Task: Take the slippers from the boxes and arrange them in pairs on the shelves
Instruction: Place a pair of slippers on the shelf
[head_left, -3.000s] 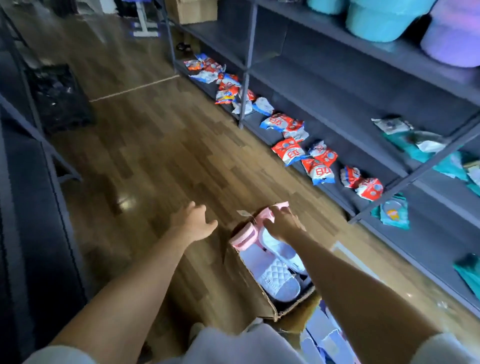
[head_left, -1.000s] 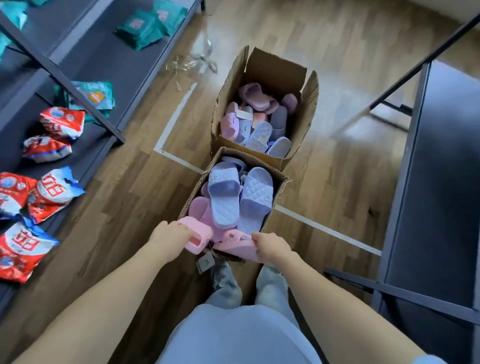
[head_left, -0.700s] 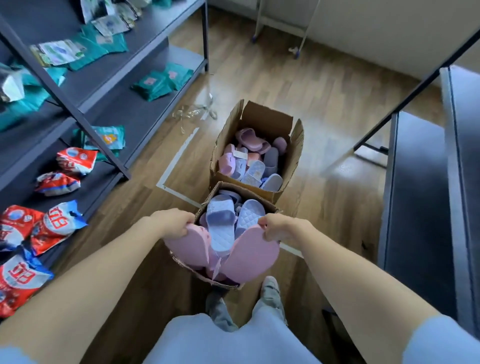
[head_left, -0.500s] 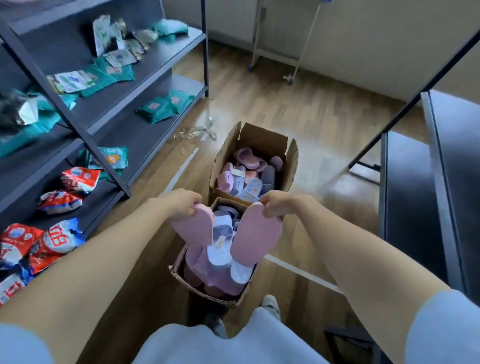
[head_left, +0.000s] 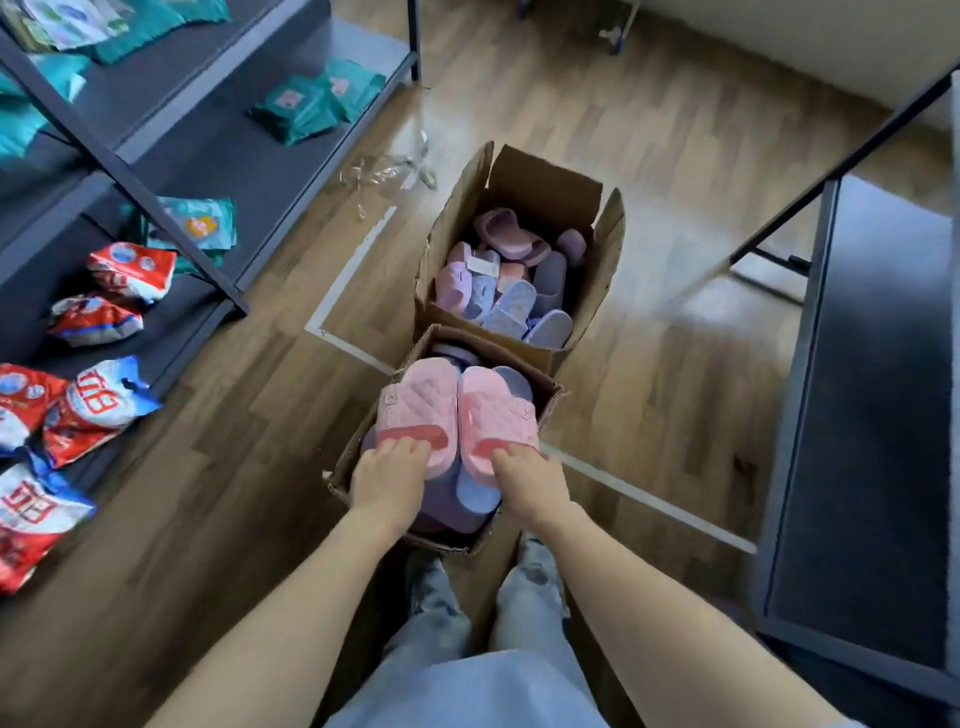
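Two pink quilted slippers lie side by side, straps up, over the near cardboard box (head_left: 551, 391). My left hand (head_left: 388, 478) grips the heel of the left pink slipper (head_left: 418, 400). My right hand (head_left: 524, 480) grips the heel of the right pink slipper (head_left: 493, 405). Under them the near box holds purple and lilac slippers (head_left: 475, 496). Just beyond it stands a taller open box (head_left: 605, 249) with several pink, purple and lilac slippers (head_left: 511, 306). Dark shelves (head_left: 228, 156) run along the left, and a bare dark shelf (head_left: 878, 415) stands on the right.
Red and white packets (head_left: 93, 400) and teal packets (head_left: 311, 104) lie on the left shelves. Crumpled clear plastic (head_left: 387, 169) lies on the wood floor near the far box. White tape lines (head_left: 649, 501) cross the floor. My legs and feet (head_left: 535, 571) stand right behind the near box.
The two pink slippers hung sole-out from my hands half a second ago; now they are turned strap-up and held together, lower, over the near box. The view has tilted down.
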